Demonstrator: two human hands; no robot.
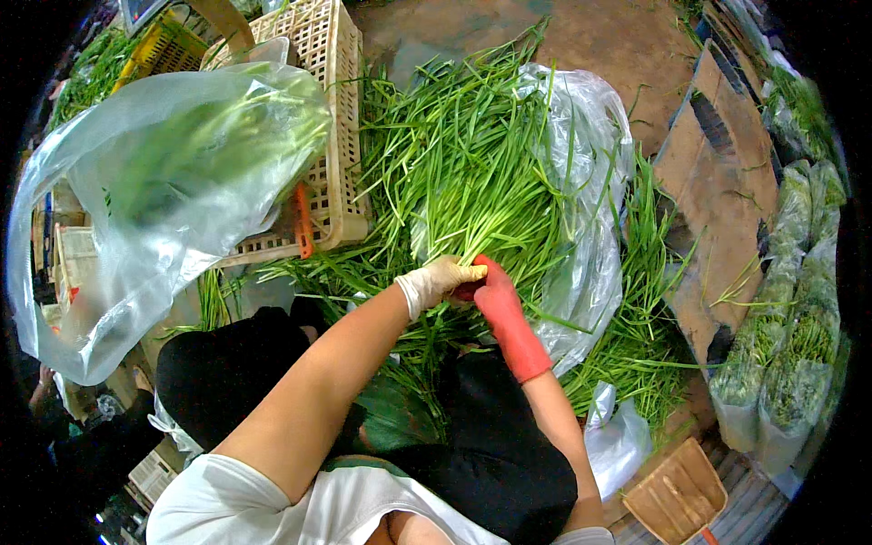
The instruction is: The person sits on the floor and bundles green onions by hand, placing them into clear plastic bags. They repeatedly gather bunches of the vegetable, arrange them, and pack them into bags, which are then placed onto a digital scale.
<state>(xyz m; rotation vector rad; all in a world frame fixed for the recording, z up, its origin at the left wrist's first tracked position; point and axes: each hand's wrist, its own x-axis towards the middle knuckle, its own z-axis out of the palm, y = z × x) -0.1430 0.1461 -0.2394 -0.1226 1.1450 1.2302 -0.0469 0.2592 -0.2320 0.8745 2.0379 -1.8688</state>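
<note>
My left hand (439, 283), in a cream-white glove, is closed around the pale stem ends of a bunch of long-stemmed leafy greens (487, 238). Against it, my right hand (504, 313) wears a red rubber glove and grips the same stem ends; the fingers partly hide each other. Beyond both hands spreads a big heap of these greens (463, 150), with leaves pointing mostly away from me. A crumpled clear plastic bag (589, 170) lies along the heap's right side.
At left, a clear bag of greens (204, 150) rests on a cream plastic crate (347, 136), with an orange-handled tool (302, 218) by it. Flattened cardboard (722, 157) and long bagged greens (797, 327) lie right. Lower right are a white bag (616, 439) and a brown dustpan-like scoop (678, 490).
</note>
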